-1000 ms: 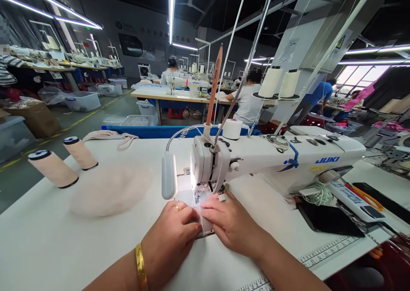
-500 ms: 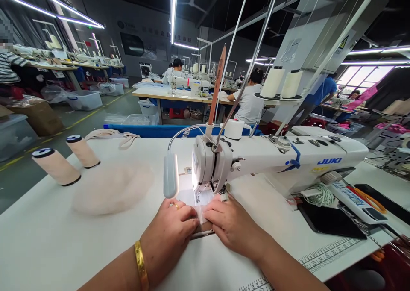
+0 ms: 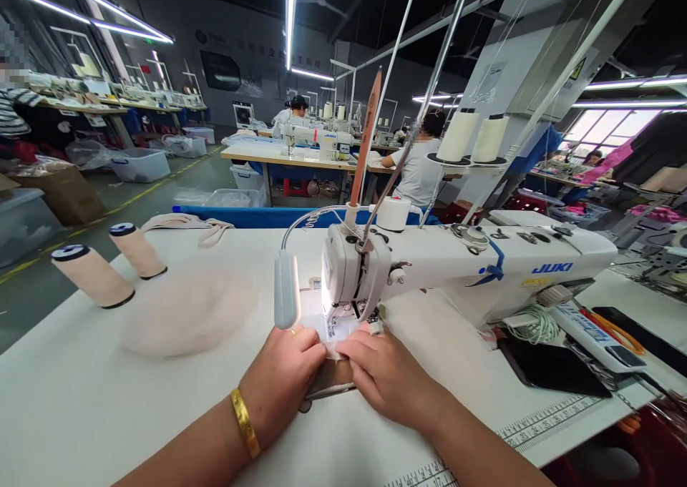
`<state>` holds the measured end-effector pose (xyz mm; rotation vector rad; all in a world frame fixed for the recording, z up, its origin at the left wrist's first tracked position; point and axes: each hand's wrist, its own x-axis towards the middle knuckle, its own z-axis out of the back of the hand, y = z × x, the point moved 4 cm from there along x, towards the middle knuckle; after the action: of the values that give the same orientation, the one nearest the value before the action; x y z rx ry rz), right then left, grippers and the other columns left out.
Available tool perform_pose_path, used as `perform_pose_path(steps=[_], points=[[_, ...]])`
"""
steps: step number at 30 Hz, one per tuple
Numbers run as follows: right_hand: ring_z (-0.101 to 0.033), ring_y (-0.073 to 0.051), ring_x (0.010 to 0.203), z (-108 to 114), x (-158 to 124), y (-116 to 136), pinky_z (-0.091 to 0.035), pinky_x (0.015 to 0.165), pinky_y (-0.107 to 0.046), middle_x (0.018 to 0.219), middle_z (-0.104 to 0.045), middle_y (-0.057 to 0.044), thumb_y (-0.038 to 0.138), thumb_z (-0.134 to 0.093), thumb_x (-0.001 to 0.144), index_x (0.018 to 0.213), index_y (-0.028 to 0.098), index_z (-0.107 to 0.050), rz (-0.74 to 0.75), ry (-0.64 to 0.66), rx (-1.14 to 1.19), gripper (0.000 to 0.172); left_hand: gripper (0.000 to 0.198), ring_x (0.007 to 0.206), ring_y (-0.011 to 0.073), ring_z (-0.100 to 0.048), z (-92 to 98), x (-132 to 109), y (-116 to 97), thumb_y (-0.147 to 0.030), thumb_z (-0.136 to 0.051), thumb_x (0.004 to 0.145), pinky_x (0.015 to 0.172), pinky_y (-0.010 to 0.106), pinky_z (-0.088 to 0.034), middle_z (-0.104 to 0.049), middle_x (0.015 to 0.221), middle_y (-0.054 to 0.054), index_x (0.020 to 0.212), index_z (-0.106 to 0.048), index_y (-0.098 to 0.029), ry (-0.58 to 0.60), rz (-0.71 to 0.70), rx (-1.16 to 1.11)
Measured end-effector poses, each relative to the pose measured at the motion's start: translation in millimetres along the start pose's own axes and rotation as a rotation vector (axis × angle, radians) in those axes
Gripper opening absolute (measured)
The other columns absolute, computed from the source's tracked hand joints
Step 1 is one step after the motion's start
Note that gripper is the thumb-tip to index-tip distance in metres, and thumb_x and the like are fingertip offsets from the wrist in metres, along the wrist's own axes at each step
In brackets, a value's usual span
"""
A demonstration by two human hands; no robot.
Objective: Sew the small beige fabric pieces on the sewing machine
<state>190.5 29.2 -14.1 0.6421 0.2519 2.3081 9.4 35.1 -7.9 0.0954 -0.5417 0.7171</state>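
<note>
Under the needle area of the white JUKI sewing machine [image 3: 354,279] lies a piece of thin pale fabric [image 3: 333,349]. My left hand [image 3: 284,372] is closed on its left edge, thumb and fingers pressed together near the presser foot. From the other side my right hand [image 3: 383,372] pinches the same fabric, its fingertips close to the left thumb. Sheer pinkish mesh [image 3: 187,315] spreads over the tabletop to the left, and more sheer material lies right of the needle. A small lamp [image 3: 286,290] lights the sewing spot.
Two peach thread cones [image 3: 94,276] stand at the table's left. A black phone [image 3: 552,365], a coiled cord [image 3: 537,326] and orange-handled scissors [image 3: 617,333] lie right. A printed ruler [image 3: 547,422] runs along the front edge. People work at machines beyond.
Both hands have moved slightly forward toward the needle with the fabric, uncovering more of the plate in front of them. The left wrist has shifted a little.
</note>
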Motion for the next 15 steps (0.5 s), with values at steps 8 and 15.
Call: perform_pose_path(steps=[8, 15], points=[[-0.054, -0.021, 0.078, -7.0, 8.0, -2.5, -0.042, 0.072, -0.032, 0.087, -0.064, -0.003, 0.007, -0.05, 0.097, 0.094, 0.022, -0.062, -0.036, -0.085, -0.024, 0.019, 0.039, 0.066, 0.0183, -0.051, 0.4, 5.2, 8.9, -0.012, -0.035, 0.105, 0.067, 0.033, -0.043, -0.061, 0.077, 0.003, 0.075, -0.06, -0.02, -0.019, 0.057, -0.021], [-0.048, -0.018, 0.077, -6.5, 6.1, -0.8, -0.036, 0.069, -0.029, 0.081, -0.056, -0.001, 0.005, -0.053, 0.095, 0.08, 0.021, -0.055, 0.006, -0.062, -0.103, 0.022, 0.035, 0.074, 0.0192, -0.058, 4.8, 0.0, -1.9, -0.003, -0.039, 0.098, 0.074, 0.035, -0.046, -0.068, 0.082, 0.003, 0.081, -0.064, -0.02, -0.013, -0.046, -0.121]])
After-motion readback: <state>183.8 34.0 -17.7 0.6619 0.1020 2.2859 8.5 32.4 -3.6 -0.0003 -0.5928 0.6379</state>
